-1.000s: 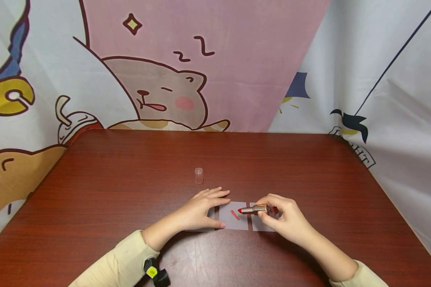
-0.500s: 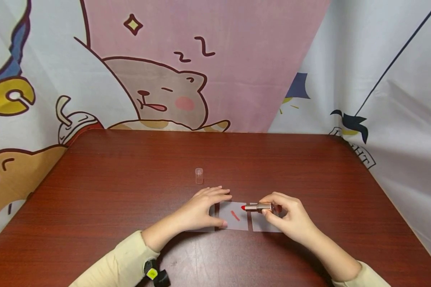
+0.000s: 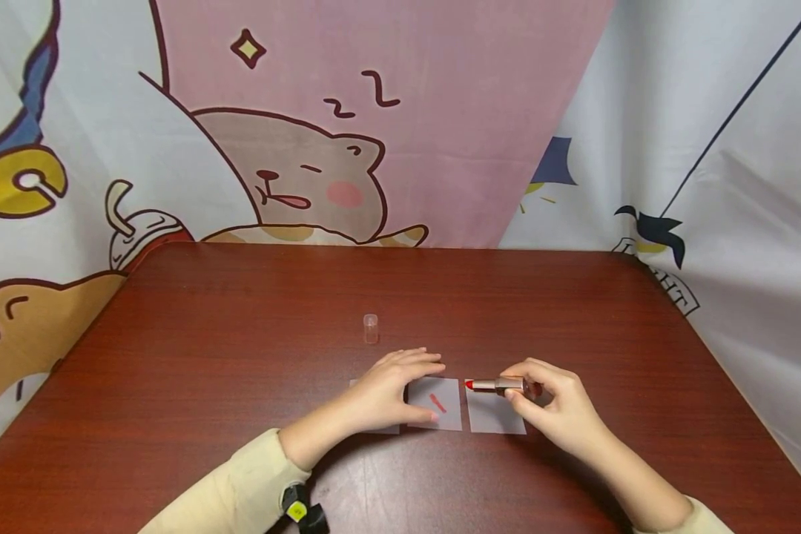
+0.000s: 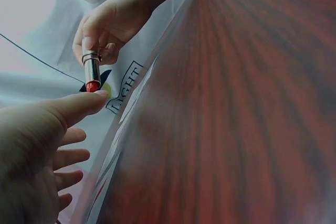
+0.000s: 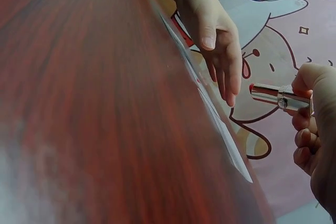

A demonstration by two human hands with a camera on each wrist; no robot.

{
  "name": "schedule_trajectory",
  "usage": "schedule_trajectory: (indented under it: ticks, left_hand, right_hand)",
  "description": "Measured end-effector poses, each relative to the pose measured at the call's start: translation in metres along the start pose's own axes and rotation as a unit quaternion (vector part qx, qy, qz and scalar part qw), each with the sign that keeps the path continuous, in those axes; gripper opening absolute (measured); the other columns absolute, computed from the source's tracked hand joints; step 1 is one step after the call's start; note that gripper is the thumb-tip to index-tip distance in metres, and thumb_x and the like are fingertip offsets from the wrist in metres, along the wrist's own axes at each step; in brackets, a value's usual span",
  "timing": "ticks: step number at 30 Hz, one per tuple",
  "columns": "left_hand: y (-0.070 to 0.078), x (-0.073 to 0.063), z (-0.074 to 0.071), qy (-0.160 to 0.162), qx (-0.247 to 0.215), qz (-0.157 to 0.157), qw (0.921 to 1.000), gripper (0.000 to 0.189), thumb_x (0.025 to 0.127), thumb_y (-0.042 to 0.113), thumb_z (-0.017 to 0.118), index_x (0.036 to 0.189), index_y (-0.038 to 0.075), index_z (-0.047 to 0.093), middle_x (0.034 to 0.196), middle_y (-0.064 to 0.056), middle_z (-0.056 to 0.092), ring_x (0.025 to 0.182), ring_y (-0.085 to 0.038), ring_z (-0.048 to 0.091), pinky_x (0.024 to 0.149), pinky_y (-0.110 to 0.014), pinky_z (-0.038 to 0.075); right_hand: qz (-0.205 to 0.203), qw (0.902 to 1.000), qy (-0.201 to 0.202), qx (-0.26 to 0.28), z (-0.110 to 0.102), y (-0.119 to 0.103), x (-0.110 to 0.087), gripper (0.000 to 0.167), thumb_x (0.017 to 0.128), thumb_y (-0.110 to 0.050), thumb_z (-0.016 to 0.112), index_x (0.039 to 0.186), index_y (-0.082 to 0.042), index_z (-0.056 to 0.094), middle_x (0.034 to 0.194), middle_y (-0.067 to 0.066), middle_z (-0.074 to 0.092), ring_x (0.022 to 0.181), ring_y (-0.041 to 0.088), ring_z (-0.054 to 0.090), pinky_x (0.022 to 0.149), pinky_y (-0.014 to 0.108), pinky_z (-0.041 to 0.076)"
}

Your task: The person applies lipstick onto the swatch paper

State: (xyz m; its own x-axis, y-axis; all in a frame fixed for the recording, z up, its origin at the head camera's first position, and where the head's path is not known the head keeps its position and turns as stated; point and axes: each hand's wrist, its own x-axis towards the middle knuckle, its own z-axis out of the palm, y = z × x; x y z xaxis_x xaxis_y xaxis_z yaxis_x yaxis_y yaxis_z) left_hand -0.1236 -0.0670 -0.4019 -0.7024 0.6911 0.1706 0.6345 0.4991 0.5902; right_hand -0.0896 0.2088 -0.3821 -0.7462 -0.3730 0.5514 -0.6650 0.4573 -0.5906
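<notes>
Head view: lipstick (image 3: 489, 386) farther right.

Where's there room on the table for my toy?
Bare table lies left and right of the clear cap, and behind it up to the cloth. It's crowded in front of the cap: left hand, right hand, lipstick and papers.

Red-brown wood-grain table (image 3: 274, 304). Three pale squares (image 3: 449, 393) in row parallel to far edge, leftmost partly hidden; middle one has red streak (image 3: 437, 403). Clear cap (image 3: 371, 330) nearer far edge.
</notes>
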Motion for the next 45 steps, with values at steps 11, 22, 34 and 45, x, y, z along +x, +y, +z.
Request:
schedule_trajectory:
  ticks: [11, 22, 34, 45]
  left_hand:
    - [0.011, 0.012, 0.010, -0.011, 0.016, -0.010, 0.9998, 0.066, 0.078, 0.037, 0.078, 0.135, 0.011, 0.056, 0.142, -0.002, 0.048, 0.137, -0.021, 0.033, 0.110, -0.050, 0.023]
    - [0.024, 0.025, 0.022, -0.016, 0.051, -0.012, 0.9985, 0.067, 0.077, 0.041, 0.078, 0.134, 0.014, 0.057, 0.142, -0.001, 0.048, 0.137, -0.020, 0.034, 0.110, -0.044, 0.025]
    - [0.029, 0.034, 0.031, -0.043, 0.067, -0.027, 0.9964, 0.069, 0.078, 0.044, 0.076, 0.138, 0.016, 0.053, 0.147, 0.001, 0.042, 0.139, -0.019, 0.028, 0.112, -0.042, 0.022]
    - [0.031, 0.039, 0.035, -0.058, 0.078, -0.037, 0.9946, 0.071, 0.079, 0.045, 0.076, 0.139, 0.017, 0.052, 0.149, 0.001, 0.039, 0.140, -0.018, 0.025, 0.112, -0.039, 0.021]
  right_hand:
    - [0.007, 0.9997, 0.017, -0.018, -0.011, 0.006, -0.009, 0.036, 0.067, 0.016, 0.073, 0.091, -0.010, 0.068, 0.070, -0.007, 0.052, 0.062, 0.010, 0.045, 0.051, 0.025, 0.036]
    - [0.035, 0.9989, 0.010, -0.030, -0.018, 0.027, -0.023, 0.036, 0.072, 0.007, 0.075, 0.094, -0.020, 0.069, 0.072, -0.013, 0.052, 0.064, 0.003, 0.045, 0.052, 0.024, 0.036]
    - [0.035, 0.9983, 0.009, -0.046, -0.023, 0.030, -0.028, 0.035, 0.072, 0.007, 0.076, 0.094, -0.020, 0.069, 0.072, -0.014, 0.052, 0.062, 0.002, 0.045, 0.051, 0.024, 0.036]
    - [0.030, 0.9987, 0.011, -0.040, -0.020, 0.032, -0.029, 0.037, 0.069, 0.010, 0.077, 0.094, -0.017, 0.069, 0.071, -0.012, 0.051, 0.061, 0.004, 0.045, 0.051, 0.022, 0.035]
